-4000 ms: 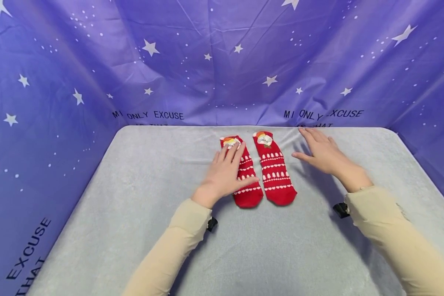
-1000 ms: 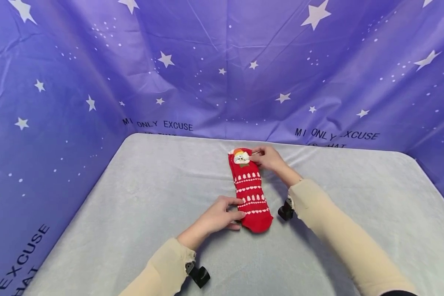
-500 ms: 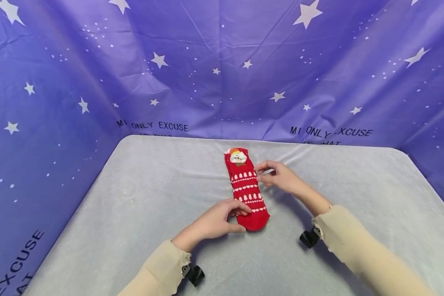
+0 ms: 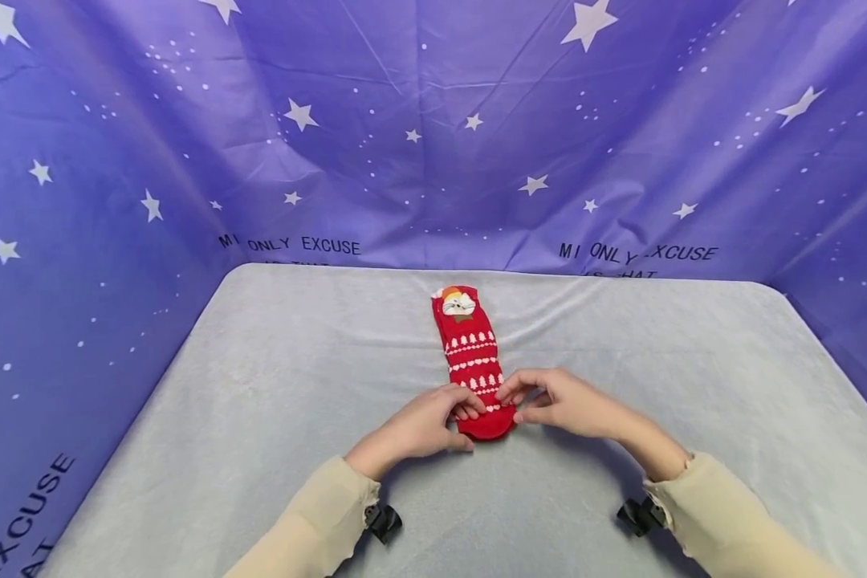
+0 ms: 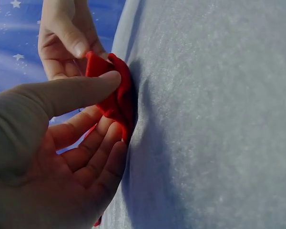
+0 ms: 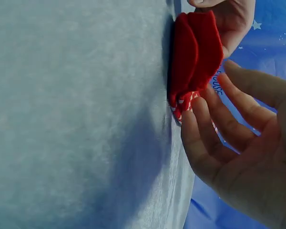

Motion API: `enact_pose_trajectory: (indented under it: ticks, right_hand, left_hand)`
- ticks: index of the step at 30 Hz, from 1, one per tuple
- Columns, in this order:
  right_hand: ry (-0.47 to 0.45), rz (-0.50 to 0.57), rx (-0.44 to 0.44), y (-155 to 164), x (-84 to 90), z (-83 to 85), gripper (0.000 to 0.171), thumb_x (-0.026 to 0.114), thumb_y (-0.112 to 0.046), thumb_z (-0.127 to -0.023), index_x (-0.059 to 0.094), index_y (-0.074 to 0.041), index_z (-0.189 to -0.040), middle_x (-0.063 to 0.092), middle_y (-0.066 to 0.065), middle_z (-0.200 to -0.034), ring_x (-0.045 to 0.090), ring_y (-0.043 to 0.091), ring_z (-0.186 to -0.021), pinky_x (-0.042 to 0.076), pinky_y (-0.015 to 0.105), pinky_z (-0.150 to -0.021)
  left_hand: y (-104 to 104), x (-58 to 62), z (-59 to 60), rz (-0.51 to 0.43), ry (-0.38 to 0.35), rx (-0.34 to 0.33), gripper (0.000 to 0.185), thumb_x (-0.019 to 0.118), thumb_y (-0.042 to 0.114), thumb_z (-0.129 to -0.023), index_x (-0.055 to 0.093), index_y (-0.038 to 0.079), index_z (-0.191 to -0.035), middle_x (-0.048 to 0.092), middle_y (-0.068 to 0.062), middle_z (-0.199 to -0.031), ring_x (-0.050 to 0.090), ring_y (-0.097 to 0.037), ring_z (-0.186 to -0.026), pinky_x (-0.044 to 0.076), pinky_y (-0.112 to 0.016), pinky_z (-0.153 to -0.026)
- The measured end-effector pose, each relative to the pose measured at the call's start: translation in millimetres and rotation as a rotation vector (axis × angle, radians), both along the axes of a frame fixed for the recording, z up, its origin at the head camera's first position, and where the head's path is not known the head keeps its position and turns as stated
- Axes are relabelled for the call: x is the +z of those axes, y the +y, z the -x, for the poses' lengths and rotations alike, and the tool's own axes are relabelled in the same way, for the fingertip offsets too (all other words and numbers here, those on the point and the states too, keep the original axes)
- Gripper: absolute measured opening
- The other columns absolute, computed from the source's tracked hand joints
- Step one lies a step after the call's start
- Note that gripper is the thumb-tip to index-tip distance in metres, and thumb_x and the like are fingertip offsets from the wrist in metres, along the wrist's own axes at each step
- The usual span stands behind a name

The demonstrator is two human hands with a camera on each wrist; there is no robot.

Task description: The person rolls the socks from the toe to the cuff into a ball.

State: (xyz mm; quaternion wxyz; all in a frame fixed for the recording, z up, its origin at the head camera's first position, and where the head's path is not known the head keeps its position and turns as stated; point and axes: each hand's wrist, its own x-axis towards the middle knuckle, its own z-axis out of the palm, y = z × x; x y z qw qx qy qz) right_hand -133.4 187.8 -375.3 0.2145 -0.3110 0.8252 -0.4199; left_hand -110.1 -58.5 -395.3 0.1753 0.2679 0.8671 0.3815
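the red socks (image 4: 473, 361) lie stacked as one strip in the middle of the surface (image 4: 260, 417), cuffs with the small santa faces pointing to the far edge, toes toward the near edge. both hands meet at the toe end: the left hand (image 4: 422, 425) pinches the toe from the left side, thumb over the top and fingers curled beneath, and the right hand (image 4: 567, 401) has its grip on the same end from the right, thumb and fingertips closing on the red fabric. to do this well, i judge both pinches should catch both layers evenly and lift the toe together, so the stack stays aligned and the edges do not slip apart. the surface is covered in a pale grey fleecy cloth (image 4: 657, 361), slightly creased near the far edge. a purple star-printed backdrop (image 4: 433, 144) with printed lettering closes in the far and side edges.
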Motion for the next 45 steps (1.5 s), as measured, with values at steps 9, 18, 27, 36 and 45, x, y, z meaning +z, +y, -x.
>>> enact_pose_trajectory:
  ticks: [9,18,27,36,45]
  right_hand:
    - [0.195,-0.155,0.025,-4.4,-9.1,-6.7,0.023,0.079,-0.011,-0.081,0.067,-0.013,-0.100,0.067,-0.003,-0.099,0.060,0.011,-0.088,0.054,0.027,-0.080]
    - [0.233,-0.154,-0.021,-9.7,-15.9,-7.2,0.015,0.077,-0.012,-0.083,0.066,-0.016,-0.094,0.062,-0.007,-0.090,0.053,0.006,-0.080,0.047,0.024,-0.072]
    - [0.093,-0.107,-0.134,-13.5,-17.2,-5.2,0.007,0.071,-0.012,-0.089,0.066,-0.009,-0.091,0.062,-0.002,-0.075,0.052,0.004,-0.065,0.046,0.021,-0.061]
    - [0.240,-0.191,-0.275,-20.5,-19.8,-5.8,0.021,0.076,-0.008,-0.083,0.058,-0.010,-0.092,0.058,-0.003,-0.076,0.049,0.006,-0.068,0.042,0.022,-0.062]
    - [0.348,-0.226,-0.190,-20.8,-18.8,-5.7,0.024,0.077,-0.003,-0.079,0.059,-0.018,-0.076,0.052,-0.007,-0.071,0.046,0.005,-0.067,0.039,0.021,-0.062]
  left_hand:
    - [14.3,3.5,0.2,0.269,0.147,-0.026,0.034,0.086,0.014,-0.074,0.063,0.015,-0.099,0.057,0.005,-0.094,0.051,-0.007,-0.087,0.047,-0.022,-0.081]
    - [13.5,-0.1,1.6,0.236,0.162,0.029,0.019,0.077,0.016,-0.085,0.067,0.014,-0.101,0.067,0.001,-0.101,0.063,-0.014,-0.097,0.052,-0.030,-0.088]
    - [5.8,-0.1,7.1,0.122,0.110,0.128,0.014,0.075,0.012,-0.087,0.068,0.012,-0.099,0.061,0.002,-0.076,0.051,-0.008,-0.068,0.043,-0.022,-0.063]
    - [14.1,0.0,8.5,0.157,0.178,0.249,0.026,0.079,0.011,-0.083,0.056,0.011,-0.096,0.057,0.003,-0.080,0.049,-0.008,-0.069,0.041,-0.022,-0.061]
    - [18.0,-0.4,6.1,0.346,0.331,0.174,0.026,0.073,0.014,-0.085,0.049,0.018,-0.076,0.049,0.006,-0.072,0.047,-0.010,-0.066,0.036,-0.022,-0.054]
